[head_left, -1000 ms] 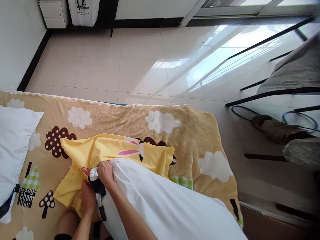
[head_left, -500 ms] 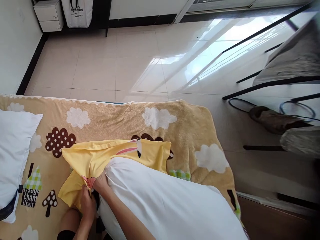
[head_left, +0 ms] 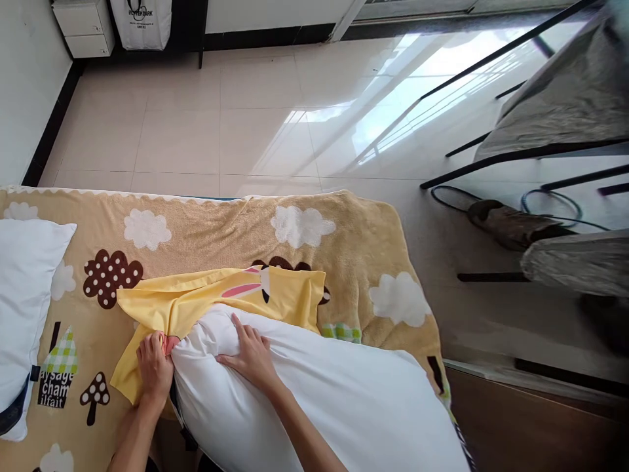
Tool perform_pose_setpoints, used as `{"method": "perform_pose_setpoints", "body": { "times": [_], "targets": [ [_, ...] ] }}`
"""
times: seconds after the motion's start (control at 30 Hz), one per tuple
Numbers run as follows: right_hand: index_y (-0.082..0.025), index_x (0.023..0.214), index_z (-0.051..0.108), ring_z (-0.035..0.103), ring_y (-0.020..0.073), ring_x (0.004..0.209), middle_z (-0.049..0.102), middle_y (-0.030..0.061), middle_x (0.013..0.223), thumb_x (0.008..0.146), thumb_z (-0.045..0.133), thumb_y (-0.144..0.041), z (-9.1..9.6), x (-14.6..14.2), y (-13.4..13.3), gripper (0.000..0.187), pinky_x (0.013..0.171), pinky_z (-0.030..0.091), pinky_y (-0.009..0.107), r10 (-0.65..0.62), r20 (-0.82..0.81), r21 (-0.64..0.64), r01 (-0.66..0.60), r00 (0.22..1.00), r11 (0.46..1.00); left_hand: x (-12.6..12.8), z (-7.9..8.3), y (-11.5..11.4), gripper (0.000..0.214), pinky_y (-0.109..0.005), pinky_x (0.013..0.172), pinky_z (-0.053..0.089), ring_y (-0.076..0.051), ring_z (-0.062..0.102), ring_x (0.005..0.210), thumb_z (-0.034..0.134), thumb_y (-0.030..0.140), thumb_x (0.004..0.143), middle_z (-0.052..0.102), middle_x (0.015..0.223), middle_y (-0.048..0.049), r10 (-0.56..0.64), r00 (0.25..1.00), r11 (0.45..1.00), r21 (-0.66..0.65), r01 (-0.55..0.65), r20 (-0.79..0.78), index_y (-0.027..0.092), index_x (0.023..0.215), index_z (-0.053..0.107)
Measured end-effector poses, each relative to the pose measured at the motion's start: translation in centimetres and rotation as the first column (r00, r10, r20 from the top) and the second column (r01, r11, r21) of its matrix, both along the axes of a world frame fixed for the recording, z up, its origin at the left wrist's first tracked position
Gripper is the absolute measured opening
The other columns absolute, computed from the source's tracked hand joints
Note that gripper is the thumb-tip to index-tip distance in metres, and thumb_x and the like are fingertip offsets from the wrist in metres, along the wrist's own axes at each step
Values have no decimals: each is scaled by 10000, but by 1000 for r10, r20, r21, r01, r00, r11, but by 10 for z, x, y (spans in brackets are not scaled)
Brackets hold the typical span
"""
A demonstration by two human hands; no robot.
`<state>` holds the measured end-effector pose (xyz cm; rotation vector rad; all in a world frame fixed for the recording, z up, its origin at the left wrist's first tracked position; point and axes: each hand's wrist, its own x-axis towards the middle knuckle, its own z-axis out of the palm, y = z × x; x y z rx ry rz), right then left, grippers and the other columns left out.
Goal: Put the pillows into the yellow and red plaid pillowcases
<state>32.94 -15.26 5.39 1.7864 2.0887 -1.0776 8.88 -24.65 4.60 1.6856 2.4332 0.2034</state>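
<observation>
We are working a white pillow (head_left: 344, 406) into a yellow pillowcase (head_left: 206, 298), both lying at the near edge of the bed, the pillow running toward its right corner. Our left hand (head_left: 154, 367) is clenched on the case's open hem. Our right hand (head_left: 250, 351) lies flat on the pillow with fingers spread, gripping nothing. By our judgement only the pillow's end is inside. Going further calls for the left grip to hold the mouth wide while the right presses the filling inward. A tan cloud-print blanket (head_left: 221, 229) covers the bed, and a second pillow (head_left: 24, 295) lies at its left edge. Beyond are a glossy tiled floor (head_left: 196, 131), a white cabinet (head_left: 81, 23) and a black-framed rack (head_left: 540, 151).
</observation>
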Motion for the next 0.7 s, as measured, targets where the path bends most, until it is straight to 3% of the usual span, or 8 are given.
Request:
{"method": "perform_pose_setpoints", "body": {
  "times": [0.1,0.23,0.33,0.4,0.53,0.63,0.7],
  "targets": [
    [-161,1531,278,565,333,1120,661,149,1172,750,687,-480,3,-16,0,938,943,367,429,69,9,-30,-69,998,997,-10,2,23,212,-385,840,470,-252,577,927,536,153,878,638,1012,-102,-179,983,982,57,182,-45,159,1088,566],
    [-176,1506,346,631,309,1045,709,128,1108,799,639,-352,21,-27,-4,786,865,400,366,188,-20,-84,-189,982,978,-3,9,59,334,-360,838,476,-248,594,948,534,27,790,660,994,-79,-352,936,936,-14,351,-26,172,1086,589],
    [-201,1437,451,669,280,944,735,100,1009,801,580,-208,32,-46,-13,649,774,407,331,288,-34,-23,-289,957,957,11,14,87,198,-316,700,468,-232,621,830,545,56,795,668,870,-51,-438,899,894,-90,439,32,196,915,616],
    [-206,1290,586,676,252,877,739,85,939,786,541,-119,33,-64,-17,513,728,404,315,332,-43,57,-329,942,943,20,16,98,169,-282,604,428,-200,619,717,536,60,802,660,784,-31,-479,876,870,-99,483,65,200,858,612],
    [-195,902,704,652,224,841,723,89,857,827,516,-113,22,-89,-5,219,724,409,304,288,-53,147,-277,956,949,27,21,92,147,-260,575,406,-164,615,671,527,83,824,642,730,-19,-555,825,823,-73,563,100,194,844,621],
    [-186,935,696,609,262,972,703,125,982,883,511,-177,7,-85,17,193,813,416,339,168,-19,199,-161,986,967,28,26,77,214,-269,636,437,-169,618,726,501,72,848,640,758,-25,-605,793,795,-5,607,75,195,945,647],
    [-186,1006,682,572,288,1034,674,140,1067,884,533,-198,2,-73,27,193,861,413,377,88,14,231,-89,996,969,25,27,68,280,-297,686,453,-189,606,765,498,41,837,639,801,-39,-556,831,830,56,556,-20,189,1024,645]
  ]
}}
